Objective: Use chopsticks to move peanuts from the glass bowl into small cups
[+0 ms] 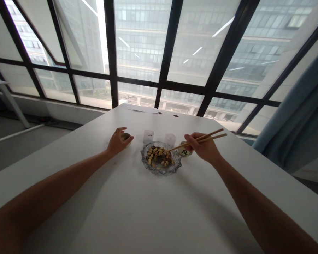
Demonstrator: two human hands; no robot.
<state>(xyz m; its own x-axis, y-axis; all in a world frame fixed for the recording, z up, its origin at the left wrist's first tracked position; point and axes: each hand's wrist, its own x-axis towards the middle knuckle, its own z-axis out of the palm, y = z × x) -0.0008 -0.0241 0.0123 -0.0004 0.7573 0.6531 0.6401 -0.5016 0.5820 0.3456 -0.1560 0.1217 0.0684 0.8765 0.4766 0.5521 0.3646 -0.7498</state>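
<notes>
A clear glass bowl with a scalloped rim (161, 172) sits in the middle of the table, holding peanuts (155, 151) and other small brown pieces. In my right hand (201, 146) is a pair of wooden chopsticks (209, 137), their tips down among the contents of the bowl. Just behind that hand, partly hidden, stands a pale cup with dark writing (184, 152). My left hand (118, 142) curves its thumb and fingers around a small greenish-brown cup (125, 137) left of the bowl; the palm hides part of it.
Two small whitish translucent containers, a left one (148, 136) and a right one (170, 139), stand behind the bowl. White paper (139, 108) lies at the far edge of the white table (148, 211). Beyond are windows; a blue curtain (294, 116) hangs at right.
</notes>
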